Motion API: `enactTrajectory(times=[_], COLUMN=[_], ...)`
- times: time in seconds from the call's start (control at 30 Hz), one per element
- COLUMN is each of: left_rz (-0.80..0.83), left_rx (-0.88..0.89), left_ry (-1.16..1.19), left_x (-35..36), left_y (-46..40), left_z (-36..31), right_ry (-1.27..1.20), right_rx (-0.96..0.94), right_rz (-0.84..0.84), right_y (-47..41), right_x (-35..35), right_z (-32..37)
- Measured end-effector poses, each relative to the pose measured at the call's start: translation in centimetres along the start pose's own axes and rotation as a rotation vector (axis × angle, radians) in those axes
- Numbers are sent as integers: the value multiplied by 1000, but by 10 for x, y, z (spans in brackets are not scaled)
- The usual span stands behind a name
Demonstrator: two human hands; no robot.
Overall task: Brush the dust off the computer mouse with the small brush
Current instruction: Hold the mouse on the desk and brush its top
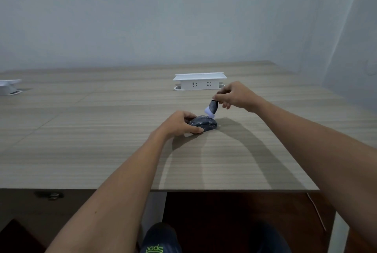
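I see my left hand (179, 123) just left of centre in the frame, fingers curled around the near side of a dark computer mouse (204, 123), pinning it flat on the table. The thumb lies along the mouse's near edge. To the right and slightly higher, my right hand (236, 95) pinches the top of a small brush (212, 108) between thumb and fingertips, closed tight on it. The brush has a dark body and white bristles, tilted down and left, and the bristles meet the far top of the mouse.

The table (102, 140) is pale striped wood grain and fills the middle band of the frame, against a plain grey-white wall. At the far left edge sits part of a white fitting (9, 86). Above centre, behind my hands, stands a white pop-up socket box (200, 82), well apart from the mouse. At the bottom centre, a dark shoe (161, 240) with green lettering shows below the table edge.
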State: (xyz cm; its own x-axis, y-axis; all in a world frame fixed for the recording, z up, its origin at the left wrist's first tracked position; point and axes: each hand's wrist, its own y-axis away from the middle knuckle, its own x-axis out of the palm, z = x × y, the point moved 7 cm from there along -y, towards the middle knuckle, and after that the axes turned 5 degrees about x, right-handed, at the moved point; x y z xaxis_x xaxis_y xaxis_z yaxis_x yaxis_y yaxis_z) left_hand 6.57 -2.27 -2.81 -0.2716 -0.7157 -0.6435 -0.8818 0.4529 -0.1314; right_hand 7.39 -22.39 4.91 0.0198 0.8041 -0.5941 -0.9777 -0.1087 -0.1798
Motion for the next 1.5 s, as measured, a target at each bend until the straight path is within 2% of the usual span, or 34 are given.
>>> enactTrajectory(times=[0.2, 0.33, 0.47, 0.8, 0.97, 1.23, 1.43, 1.5], left_rz=[62, 84, 71, 57, 29, 28, 7, 1], left_rx=[-14, -21, -19, -23, -23, -20, -30, -29], left_ry=[36, 26, 25, 16, 2, -28, -44, -46], left_x=[1, 0, -1, 0, 0, 1, 1, 2], left_y=[0, -1, 0, 3, 4, 5, 5, 5], left_z=[-1, -3, -3, -4, -6, -10, -9, -10], right_ry=[24, 186, 311, 271, 427, 236, 560, 600], right_rx=[-40, -43, -23, -72, -17, -76, -92, -86], right_rz=[38, 75, 61, 74, 84, 81, 68, 68], right_y=[1, 0, -3, -5, 3, -4, -1, 1], right_x=[6, 8, 4, 17, 3, 22, 13, 13], right_z=[6, -4, -14, 9, -13, 13, 8, 4])
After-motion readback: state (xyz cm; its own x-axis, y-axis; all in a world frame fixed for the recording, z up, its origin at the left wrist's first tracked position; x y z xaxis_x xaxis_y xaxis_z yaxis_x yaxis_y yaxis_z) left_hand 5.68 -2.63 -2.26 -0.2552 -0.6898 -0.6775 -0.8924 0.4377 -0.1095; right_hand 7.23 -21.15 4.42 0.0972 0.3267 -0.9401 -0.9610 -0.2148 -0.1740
